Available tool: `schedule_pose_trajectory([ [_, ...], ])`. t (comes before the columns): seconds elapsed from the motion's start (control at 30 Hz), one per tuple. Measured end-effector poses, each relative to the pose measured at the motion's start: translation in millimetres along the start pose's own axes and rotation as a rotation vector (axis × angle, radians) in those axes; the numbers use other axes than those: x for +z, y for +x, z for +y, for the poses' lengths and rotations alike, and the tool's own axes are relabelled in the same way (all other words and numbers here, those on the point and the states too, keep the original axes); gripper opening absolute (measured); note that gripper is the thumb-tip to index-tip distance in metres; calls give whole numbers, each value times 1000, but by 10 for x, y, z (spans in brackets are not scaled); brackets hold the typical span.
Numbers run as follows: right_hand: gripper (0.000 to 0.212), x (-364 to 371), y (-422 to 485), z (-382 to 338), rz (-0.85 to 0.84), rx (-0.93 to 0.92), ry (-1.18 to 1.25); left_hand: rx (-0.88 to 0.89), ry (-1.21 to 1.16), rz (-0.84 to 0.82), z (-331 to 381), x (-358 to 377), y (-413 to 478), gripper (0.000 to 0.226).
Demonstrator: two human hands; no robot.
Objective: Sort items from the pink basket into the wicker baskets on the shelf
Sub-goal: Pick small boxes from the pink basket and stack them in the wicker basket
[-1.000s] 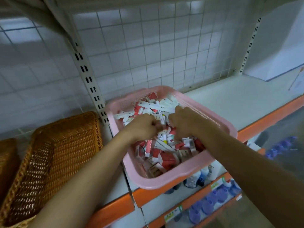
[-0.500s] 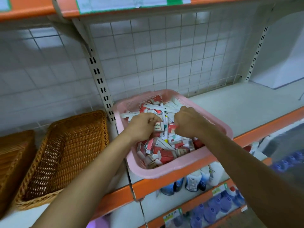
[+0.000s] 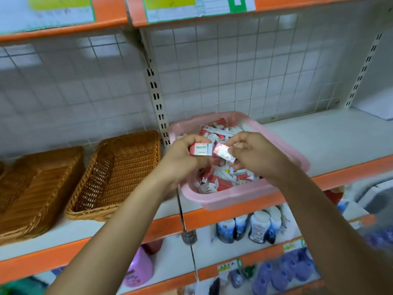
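Observation:
A pink basket (image 3: 244,193) full of small red and white packets sits on the white shelf, overhanging the orange front edge. Above it my left hand (image 3: 182,158) holds a red and white box marked 2B (image 3: 201,149). My right hand (image 3: 255,155) holds a shiny wrapped red packet (image 3: 223,152) right beside it. Two wicker baskets lie to the left on the same shelf: the near wicker basket (image 3: 116,175) and the far-left wicker basket (image 3: 32,188). Both look bare inside.
A slotted metal upright (image 3: 156,96) stands between the near wicker basket and the pink basket. White shelf surface (image 3: 329,137) stretches to the right. Below, bottles (image 3: 255,226) and purple containers (image 3: 293,267) fill lower shelves. An upper shelf edge with price labels (image 3: 191,7) runs overhead.
Both hands have come up out of the pile in the pink basket, each now holding a small packet. The view has tilted up and back, showing the upper shelf and a second wicker basket.

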State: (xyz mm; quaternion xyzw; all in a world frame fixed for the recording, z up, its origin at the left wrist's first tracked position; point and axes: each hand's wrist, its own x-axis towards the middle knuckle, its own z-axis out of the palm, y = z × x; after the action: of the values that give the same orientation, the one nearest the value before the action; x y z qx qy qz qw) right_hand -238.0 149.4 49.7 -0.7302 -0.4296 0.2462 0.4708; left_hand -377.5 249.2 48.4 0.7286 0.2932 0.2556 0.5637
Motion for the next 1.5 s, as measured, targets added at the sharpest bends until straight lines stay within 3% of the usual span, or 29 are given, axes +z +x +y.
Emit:
schedule_pose_trajectory([
  [0.37, 50, 479, -346, -332, -294, -70, 222, 171, 264, 215, -80, -387, -541, 33],
  [0.67, 37, 1144, -447, -738, -378, -133, 194, 179, 523, 320, -193, -1084, -1024, 31],
  [1.17, 36, 3064, -904, -1497, -510, -116, 288, 79, 717, 386, -543, -2798, -2237, 30],
  [1.37, 32, 3668, -1026, -1731, -430, -106, 331, 33, 828, 438, -760, -3355, -2550, 26],
  [1.5, 28, 3968, -965, -1887, -375, -53, 416, 45, 890, 374, -845, -3632, -2650, 27],
])
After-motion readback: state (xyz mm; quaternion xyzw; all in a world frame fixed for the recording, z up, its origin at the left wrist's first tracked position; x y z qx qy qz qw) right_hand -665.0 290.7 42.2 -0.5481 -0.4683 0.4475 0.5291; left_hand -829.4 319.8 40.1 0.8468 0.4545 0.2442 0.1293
